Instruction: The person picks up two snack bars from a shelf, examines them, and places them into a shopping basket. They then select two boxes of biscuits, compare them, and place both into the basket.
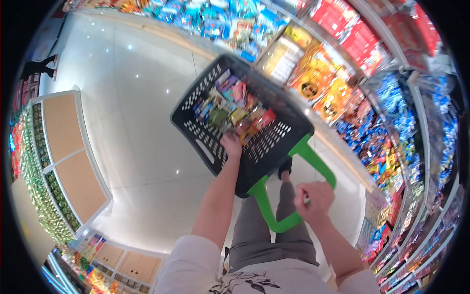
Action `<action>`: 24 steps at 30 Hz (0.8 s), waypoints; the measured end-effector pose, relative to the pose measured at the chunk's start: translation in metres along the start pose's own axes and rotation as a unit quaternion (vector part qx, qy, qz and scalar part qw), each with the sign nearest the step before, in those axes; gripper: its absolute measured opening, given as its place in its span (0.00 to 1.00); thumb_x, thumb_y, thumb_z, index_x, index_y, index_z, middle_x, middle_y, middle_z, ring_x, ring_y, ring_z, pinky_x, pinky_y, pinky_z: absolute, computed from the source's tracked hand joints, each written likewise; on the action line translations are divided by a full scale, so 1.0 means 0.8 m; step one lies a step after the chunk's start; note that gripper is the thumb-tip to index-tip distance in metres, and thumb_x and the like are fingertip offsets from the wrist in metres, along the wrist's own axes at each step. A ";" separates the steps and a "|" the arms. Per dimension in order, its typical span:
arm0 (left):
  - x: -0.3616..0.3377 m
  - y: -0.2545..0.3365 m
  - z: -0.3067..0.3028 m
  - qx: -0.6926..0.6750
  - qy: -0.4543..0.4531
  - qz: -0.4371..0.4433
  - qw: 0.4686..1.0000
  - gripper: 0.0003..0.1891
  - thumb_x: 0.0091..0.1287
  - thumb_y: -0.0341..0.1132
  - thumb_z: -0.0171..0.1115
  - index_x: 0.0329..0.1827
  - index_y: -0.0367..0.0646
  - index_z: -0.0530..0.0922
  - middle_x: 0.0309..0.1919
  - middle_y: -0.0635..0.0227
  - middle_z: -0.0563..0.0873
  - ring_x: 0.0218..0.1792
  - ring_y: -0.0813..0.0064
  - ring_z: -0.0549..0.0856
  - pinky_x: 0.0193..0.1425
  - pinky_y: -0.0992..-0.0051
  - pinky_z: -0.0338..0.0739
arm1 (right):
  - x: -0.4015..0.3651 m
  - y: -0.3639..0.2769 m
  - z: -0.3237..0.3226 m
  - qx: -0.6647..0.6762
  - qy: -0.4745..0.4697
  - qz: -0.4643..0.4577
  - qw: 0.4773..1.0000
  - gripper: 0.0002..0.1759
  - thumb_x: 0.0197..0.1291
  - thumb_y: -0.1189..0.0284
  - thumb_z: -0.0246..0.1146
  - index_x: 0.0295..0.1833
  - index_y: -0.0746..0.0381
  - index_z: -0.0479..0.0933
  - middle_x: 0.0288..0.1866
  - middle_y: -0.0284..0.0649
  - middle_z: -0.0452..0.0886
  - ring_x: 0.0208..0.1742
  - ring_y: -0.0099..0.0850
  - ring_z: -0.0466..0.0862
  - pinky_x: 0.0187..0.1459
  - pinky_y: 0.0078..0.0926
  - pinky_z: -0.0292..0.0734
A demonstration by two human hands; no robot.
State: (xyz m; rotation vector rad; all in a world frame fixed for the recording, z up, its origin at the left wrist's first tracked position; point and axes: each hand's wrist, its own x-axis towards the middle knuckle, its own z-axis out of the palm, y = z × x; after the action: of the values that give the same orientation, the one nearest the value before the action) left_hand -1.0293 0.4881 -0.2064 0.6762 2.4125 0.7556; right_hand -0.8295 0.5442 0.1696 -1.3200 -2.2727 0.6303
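A black plastic shopping basket (196,139) with perforated sides and a green handle (267,208) is in front of my legs. My right hand (314,200) is wrapped round that handle. Inside the basket is a heap of small colourful snack packets (239,115). My left hand (231,143) reaches over the basket's near left side, down to the packets, its fingers bent inward. Whatever is between those fingers is too small and blurred to make out.
Bins of bright wrapped snacks (215,24) line the far side, and shelves of packets (372,132) curve round the right. A display unit with wooden panels (68,127) is at left. Pale glossy floor (137,137) lies between. A dark-clothed person's legs (41,67) show at far left.
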 end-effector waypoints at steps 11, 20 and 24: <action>-0.217 0.219 -0.251 -0.379 -0.339 -0.107 0.854 0.14 0.73 0.44 0.52 0.47 0.42 0.77 0.36 0.71 0.82 0.32 0.83 0.80 0.34 0.81 0.77 | 0.000 -0.011 0.000 -0.028 0.010 -0.007 1.000 0.06 0.50 0.73 0.64 0.26 0.56 0.73 0.17 0.33 0.73 0.21 0.34 0.77 0.27 0.34 0.69; -0.275 0.270 -0.241 -0.318 -0.421 -0.095 0.844 0.25 0.75 0.52 0.39 0.49 0.37 0.76 0.25 0.60 0.84 0.20 0.73 0.83 0.23 0.76 0.79 | -0.003 -0.011 -0.001 0.004 -0.006 0.010 1.000 0.09 0.51 0.66 0.64 0.25 0.58 0.73 0.17 0.36 0.76 0.22 0.36 0.80 0.25 0.34 0.72; -0.269 0.285 -0.248 -0.303 -0.405 -0.090 0.858 0.29 0.74 0.55 0.36 0.50 0.37 0.75 0.19 0.59 0.83 0.14 0.71 0.81 0.18 0.76 0.75 | 0.005 -0.010 -0.003 -0.017 -0.026 0.003 1.000 0.10 0.51 0.65 0.63 0.27 0.58 0.73 0.22 0.39 0.79 0.25 0.39 0.82 0.28 0.36 0.76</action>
State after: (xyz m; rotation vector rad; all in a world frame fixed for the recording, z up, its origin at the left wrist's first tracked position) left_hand -0.9205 0.4523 0.1465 0.3768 1.3382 0.8614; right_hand -0.8356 0.5441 0.1766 -1.3426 -2.3304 0.6377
